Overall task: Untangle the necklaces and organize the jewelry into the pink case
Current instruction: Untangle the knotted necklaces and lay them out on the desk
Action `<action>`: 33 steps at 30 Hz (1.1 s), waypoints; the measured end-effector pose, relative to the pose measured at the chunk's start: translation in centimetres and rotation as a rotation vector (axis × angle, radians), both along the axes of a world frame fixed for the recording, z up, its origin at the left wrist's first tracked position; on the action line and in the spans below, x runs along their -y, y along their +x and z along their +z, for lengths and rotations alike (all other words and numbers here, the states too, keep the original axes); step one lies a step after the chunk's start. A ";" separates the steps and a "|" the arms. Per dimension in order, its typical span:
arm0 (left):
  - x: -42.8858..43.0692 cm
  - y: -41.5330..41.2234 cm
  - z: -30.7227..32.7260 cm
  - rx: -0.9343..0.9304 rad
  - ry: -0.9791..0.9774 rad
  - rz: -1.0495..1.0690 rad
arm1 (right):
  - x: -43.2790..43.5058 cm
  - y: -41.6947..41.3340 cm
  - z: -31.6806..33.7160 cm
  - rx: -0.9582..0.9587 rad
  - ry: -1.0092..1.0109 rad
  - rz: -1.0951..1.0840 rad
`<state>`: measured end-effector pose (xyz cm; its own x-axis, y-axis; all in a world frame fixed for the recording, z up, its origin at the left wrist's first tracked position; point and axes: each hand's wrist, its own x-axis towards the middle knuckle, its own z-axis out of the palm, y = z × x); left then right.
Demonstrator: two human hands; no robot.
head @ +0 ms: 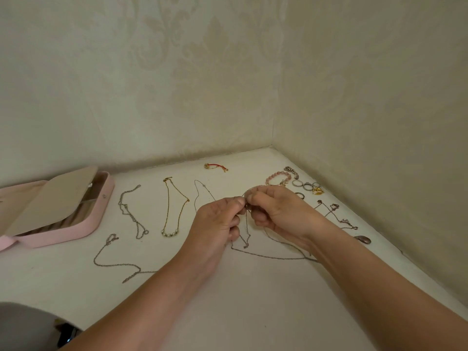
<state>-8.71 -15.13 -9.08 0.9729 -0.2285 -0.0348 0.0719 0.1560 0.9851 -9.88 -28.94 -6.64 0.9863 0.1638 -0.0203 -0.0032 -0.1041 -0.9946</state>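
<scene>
A person's two hands are meeting above a white tabletop (240,312) set in a corner of cream patterned wallpaper. The left hand (217,221) and the right hand (278,211) are both pinching a thin silver chain necklace (273,258) between thumb and fingertips, with the other fingers curling inward. The pinch points are almost touching. The rest of the chain is hanging down and trailing in a loop on the table beneath the wrists.

A rounded pink jewelry case (83,224) is lying open at the far left, well apart from the hands, its beige-lined lid tilting over it.

Between the case and the hands, a twisted silver chain (131,214) and a gold chain with pearl beads (174,206) are lying stretched out side by side. Another silver chain (114,262) is curving nearer the viewer. Near the corner, a red cord bracelet (215,167), a pink beaded bracelet (277,177) and several small metal rings (306,186) are resting.
</scene>
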 end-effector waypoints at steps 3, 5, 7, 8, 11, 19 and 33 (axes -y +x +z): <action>0.0 0.2 -0.1 -0.013 -0.039 -0.018 | 0.0 0.1 -0.1 0.016 -0.018 -0.018; 0.1 0.3 -0.2 -0.023 -0.071 -0.014 | 0.1 0.2 -0.2 0.013 -0.009 0.002; 0.2 0.3 -0.3 -0.031 -0.090 -0.004 | 0.2 0.2 -0.3 0.009 -0.003 0.018; 0.2 0.4 -0.3 -0.031 -0.088 0.002 | 0.2 0.2 -0.4 0.008 -0.003 0.022; 0.1 0.5 -0.4 -0.013 -0.059 0.009 | 0.5 0.3 -0.5 0.001 -0.001 0.017; -0.3 0.1 -0.1 0.057 0.037 -0.063 | 1.6 0.4 -0.4 -0.115 0.211 0.078; -0.1 -0.5 0.3 0.127 0.211 -0.010 | 2.4 0.3 -0.3 0.027 -0.148 0.007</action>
<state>-9.23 -14.99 -8.81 0.9704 -0.2385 0.0392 -0.0537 -0.0546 0.9971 -9.63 -31.38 -6.92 0.9856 0.1679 -0.0181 0.0247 -0.2494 -0.9681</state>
